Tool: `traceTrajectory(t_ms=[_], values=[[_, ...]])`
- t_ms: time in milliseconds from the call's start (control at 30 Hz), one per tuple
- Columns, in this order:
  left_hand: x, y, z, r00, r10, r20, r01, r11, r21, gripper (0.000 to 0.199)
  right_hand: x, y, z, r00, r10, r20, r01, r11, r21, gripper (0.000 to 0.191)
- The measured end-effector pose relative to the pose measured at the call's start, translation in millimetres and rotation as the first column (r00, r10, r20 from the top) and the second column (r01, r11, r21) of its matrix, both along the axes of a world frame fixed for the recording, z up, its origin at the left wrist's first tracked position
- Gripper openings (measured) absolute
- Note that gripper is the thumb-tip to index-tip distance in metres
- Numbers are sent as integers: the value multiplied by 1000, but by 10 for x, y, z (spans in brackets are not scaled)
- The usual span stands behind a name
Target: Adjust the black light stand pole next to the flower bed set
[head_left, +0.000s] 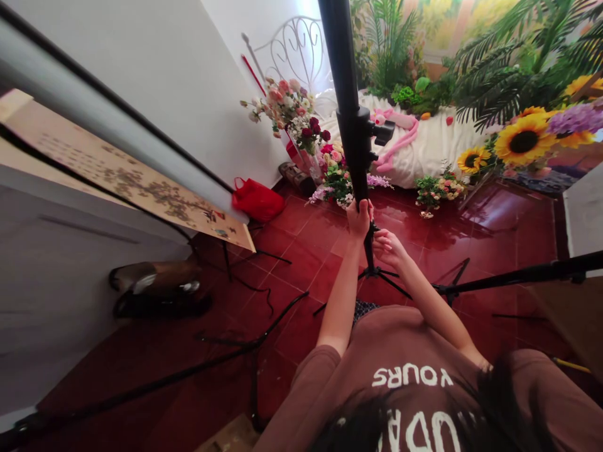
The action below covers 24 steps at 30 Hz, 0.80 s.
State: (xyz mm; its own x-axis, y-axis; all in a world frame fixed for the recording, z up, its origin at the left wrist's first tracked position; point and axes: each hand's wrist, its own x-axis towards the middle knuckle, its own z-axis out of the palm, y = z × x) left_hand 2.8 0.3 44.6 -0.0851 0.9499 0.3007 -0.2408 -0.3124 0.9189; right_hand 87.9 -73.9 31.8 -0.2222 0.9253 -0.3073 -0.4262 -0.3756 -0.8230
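Note:
A black light stand (351, 125) rises upright in front of me, its tripod legs (374, 272) spread on the floor. My left hand (359, 220) is wrapped round the pole below the upper clamp. Just lower on the right, my right hand (388, 247) has its curled fingers closed at a small black knob (373, 228) on the stand's lower collar. The fingers partly hide that knob. Above both hands, a larger tightening knob (384, 132) sticks out to the right of the pole.
Other black stands cross the left and right, one pole (518, 276) reaching in from the right. A red bag (258, 199) sits by the wall. Artificial flowers (301, 113), sunflowers (522, 141) and a white-draped bed (433, 150) stand ahead. A painted scroll (141, 182) hangs at left.

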Motion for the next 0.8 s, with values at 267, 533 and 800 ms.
traceTrajectory(t_ms=[267,533,800], values=[[28,4,-8,999,32,5,-32,999,-22,66,163,-131,-77,636,-233,736,46,963,265,57],[65,-1,6,998,42,46,-43,999,15,64,195,-93,39,168,-292,942,-263,907,328,41],[118,-73,64,992,107,69,-104,994,-39,58,233,61,-31,31,-308,951,-349,888,299,57]])
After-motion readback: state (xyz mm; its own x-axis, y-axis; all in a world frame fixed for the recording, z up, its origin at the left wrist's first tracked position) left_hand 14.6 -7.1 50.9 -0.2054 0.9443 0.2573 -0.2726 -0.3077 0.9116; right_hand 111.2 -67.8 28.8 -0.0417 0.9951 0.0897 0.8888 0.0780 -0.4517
